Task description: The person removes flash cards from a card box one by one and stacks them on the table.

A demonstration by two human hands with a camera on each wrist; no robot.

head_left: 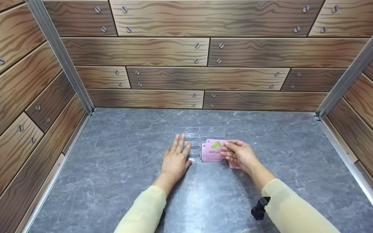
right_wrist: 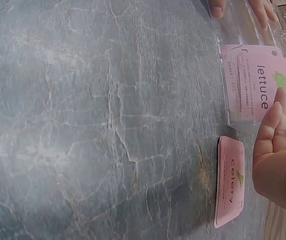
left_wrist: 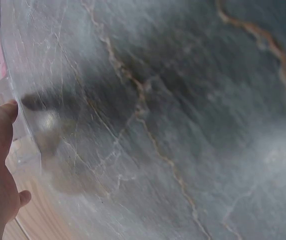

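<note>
A clear plastic rack (head_left: 212, 131) with several ridges lies flat on the grey marbled table. On its left side rests my left hand (head_left: 175, 160), fingers straight and spread. My right hand (head_left: 244, 157) pinches the right edge of a pink lettuce card (head_left: 211, 147) between thumb and fingers. That card overlaps another pink card (right_wrist: 229, 75) on the rack's right part, its picture mostly covered. Below the right hand, a small stack of pink cards (right_wrist: 229, 187) with celery on top lies on the table, partly hidden from the head view.
Wood-patterned panels (head_left: 160, 51) wall the table in at the back and on both sides. Metal rails (head_left: 60, 55) run along the corners. A black device (head_left: 260, 208) sits at the right sleeve.
</note>
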